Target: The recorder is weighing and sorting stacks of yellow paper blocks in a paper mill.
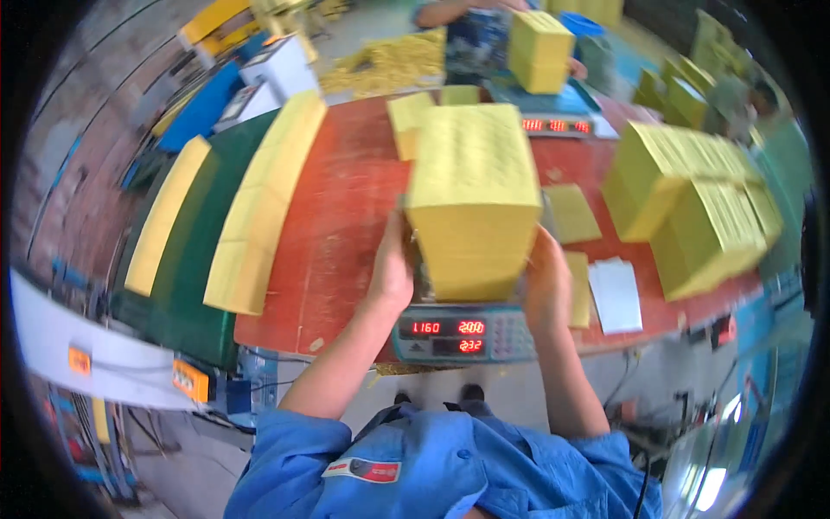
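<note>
A tall stack of yellow paper (474,238) stands upright on a digital scale (510,339) with a red lit display. My left hand (395,266) lies along the stack's left side, and my right hand (546,281) along its right side, so the stack is held between them. The fingers of both hands are partly hidden beside and behind the paper. The scale's plate is mostly covered by the stack.
The scale rests on a red table (324,233). Large yellow paper blocks (718,246) and white sheets (616,294) are at the right. Long yellow paper rows (259,212) lie on a green belt (194,251) at the left. Opposite, a co-worker (480,43) handles another yellow stack (539,56) on a second scale.
</note>
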The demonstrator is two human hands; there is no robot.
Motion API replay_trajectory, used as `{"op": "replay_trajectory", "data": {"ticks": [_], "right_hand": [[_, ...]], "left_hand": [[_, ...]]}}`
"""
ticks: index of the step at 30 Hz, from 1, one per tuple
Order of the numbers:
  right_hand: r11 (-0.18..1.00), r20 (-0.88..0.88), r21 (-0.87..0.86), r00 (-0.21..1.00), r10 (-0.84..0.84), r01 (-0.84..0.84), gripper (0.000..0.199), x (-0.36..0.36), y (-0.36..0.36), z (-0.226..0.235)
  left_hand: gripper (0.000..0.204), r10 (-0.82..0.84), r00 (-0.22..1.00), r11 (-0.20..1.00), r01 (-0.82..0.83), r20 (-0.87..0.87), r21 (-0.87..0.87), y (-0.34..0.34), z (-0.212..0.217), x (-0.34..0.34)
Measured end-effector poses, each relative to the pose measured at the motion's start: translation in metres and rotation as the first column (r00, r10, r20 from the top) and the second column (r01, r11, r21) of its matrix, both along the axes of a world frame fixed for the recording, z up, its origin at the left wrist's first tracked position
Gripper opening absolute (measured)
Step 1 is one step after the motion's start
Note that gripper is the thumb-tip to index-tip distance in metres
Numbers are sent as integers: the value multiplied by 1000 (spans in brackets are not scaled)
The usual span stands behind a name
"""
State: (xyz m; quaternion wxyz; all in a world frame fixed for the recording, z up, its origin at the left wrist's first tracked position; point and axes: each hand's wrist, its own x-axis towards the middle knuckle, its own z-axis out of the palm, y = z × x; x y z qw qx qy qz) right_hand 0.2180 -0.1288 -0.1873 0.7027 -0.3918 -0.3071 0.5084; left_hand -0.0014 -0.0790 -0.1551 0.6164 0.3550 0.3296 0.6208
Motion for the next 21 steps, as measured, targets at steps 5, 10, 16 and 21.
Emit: {"op": "replay_trajectory", "data": {"ticks": [5,10,16,21], "right_hand": [[990,-75,-87,990,-122,115,30,33,-85,9],[985,-68,-30,983,-173,171,29,7,-113,27],[953,-38,289,996,-80,87,36,-61,-107,63],[927,-28,322,981,-193,192,36,-85,-131,65]], "left_hand": [[30,97,946,987,-131,-310,-94,22,-14,-82],[22,96,880,995,-91,-465,34,86,-39,-120],[19,23,790,977,114,-613,183,182,-33,-129],[20,-10,722,940,242,-692,239,253,-29,-113]]}}
